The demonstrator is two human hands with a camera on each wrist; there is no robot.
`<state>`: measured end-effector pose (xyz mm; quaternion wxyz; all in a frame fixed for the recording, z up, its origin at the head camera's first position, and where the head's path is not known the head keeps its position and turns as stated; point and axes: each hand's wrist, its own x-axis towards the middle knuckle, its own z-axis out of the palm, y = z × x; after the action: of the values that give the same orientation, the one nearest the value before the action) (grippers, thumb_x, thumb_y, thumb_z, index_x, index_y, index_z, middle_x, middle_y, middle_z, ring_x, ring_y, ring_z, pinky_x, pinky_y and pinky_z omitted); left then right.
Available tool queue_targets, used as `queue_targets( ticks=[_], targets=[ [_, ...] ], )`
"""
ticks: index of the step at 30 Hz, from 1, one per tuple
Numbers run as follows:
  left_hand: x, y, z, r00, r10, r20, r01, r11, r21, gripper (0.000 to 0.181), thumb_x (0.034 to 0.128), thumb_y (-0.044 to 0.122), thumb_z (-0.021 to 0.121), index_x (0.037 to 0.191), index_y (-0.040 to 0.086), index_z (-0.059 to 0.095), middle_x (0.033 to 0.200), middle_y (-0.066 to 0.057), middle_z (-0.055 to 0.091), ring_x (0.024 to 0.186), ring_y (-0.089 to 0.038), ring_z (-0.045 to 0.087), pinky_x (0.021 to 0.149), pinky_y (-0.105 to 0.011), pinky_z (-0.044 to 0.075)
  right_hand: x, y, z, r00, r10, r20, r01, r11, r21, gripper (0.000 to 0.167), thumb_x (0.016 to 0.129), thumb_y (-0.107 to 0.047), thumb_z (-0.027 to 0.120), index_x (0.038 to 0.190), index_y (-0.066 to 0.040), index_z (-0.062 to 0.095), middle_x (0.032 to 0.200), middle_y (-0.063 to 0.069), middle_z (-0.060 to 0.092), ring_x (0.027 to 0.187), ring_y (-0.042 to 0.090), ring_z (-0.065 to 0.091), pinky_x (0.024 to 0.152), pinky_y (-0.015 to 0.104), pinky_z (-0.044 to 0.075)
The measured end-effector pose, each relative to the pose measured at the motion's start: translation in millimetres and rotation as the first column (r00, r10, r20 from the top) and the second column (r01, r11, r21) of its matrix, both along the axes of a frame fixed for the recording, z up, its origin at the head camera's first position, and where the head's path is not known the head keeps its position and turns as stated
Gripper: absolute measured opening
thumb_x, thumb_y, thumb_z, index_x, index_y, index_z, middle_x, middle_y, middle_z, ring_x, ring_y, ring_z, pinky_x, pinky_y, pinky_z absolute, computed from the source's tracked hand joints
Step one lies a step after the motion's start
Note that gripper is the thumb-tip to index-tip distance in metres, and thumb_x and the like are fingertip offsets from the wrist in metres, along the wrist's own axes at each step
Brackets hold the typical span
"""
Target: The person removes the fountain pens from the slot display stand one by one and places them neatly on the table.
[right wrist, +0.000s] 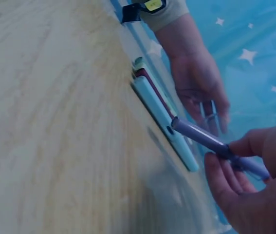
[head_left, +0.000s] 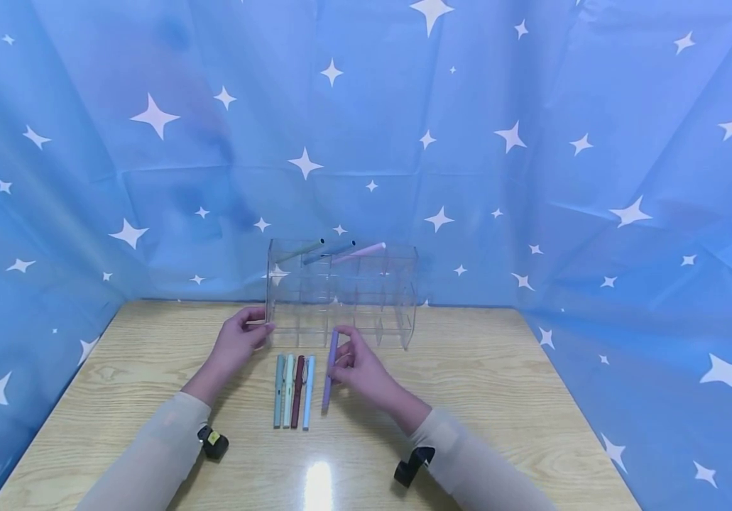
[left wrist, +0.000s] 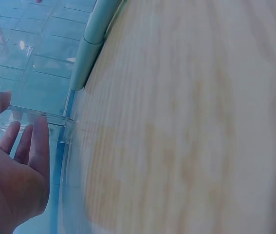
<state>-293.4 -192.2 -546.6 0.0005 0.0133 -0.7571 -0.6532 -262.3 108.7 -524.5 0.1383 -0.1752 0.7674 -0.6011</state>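
My right hand (head_left: 357,363) pinches a purple pen (head_left: 330,369) between thumb and fingers. The pen is held just in front of the clear acrylic pen holder (head_left: 407,333). At the holder's left side, my left hand (head_left: 246,335) grips its edge, thumb on one side and fingers on the other, as the left wrist view shows. Between the hands lie a teal pen (head_left: 278,397), a pale green pen (head_left: 288,397), a dark red pen (head_left: 298,397) and a light blue pen (head_left: 309,397), side by side on the table.
Three pens lean in the holder's upper compartments: a green pen (head_left: 304,249), a blue pen (head_left: 334,252) and a pink pen (head_left: 362,253). The wooden table (head_left: 506,397) ends at a blue curtain (head_left: 366,128) with white stars, close behind the holder.
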Motion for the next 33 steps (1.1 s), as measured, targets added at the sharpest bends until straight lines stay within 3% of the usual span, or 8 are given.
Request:
queue_targets(
  ticks=[12, 22, 33],
  targets=[
    [0.0, -1.4, 0.2, 1.0, -0.005, -0.009, 0.004, 1.0, -0.005, 0.048, 0.1097, 0.016, 0.071, 0.151, -0.004, 0.057, 0.145, -0.028, 0.063, 0.13, -0.035, 0.066, 0.099, -0.034, 0.064, 1.6, -9.6, -15.4, 0.995, 0.061, 0.081, -0.067, 0.994, 0.086, 0.086, 0.093, 0.005, 0.08, 0.165, -0.005, 0.036, 0.126, 0.015, 0.062, 0.1, 0.023, 0.071, 0.085, 0.036, 0.066],
    [-0.2, -2.8, 0.0, 1.0, -0.005, -0.002, 0.005, 1.0, -0.016, 0.048, 0.1096, 0.016, 0.072, 0.151, -0.003, 0.057, 0.143, -0.026, 0.064, 0.128, -0.035, 0.067, 0.099, -0.034, 0.064, 0.8, -14.9, -7.5, 0.993, 0.081, 0.082, -0.096, 0.974, 0.203, 0.083, 0.091, 0.0, 0.086, 0.162, 0.001, 0.042, 0.118, 0.014, 0.066, 0.098, 0.023, 0.071, 0.082, 0.037, 0.066],
    [0.7, -1.8, 1.0, 1.0, -0.009, 0.002, 0.009, 1.0, -0.009, 0.051, 0.1102, 0.019, 0.072, 0.153, -0.003, 0.056, 0.146, -0.027, 0.063, 0.128, -0.033, 0.067, 0.102, -0.039, 0.064, -3.2, -24.0, -4.7, 0.997, 0.044, 0.063, -0.06, 0.953, 0.298, 0.082, 0.087, 0.0, 0.088, 0.157, 0.005, 0.046, 0.111, 0.011, 0.066, 0.093, 0.02, 0.067, 0.079, 0.031, 0.06]
  ],
)
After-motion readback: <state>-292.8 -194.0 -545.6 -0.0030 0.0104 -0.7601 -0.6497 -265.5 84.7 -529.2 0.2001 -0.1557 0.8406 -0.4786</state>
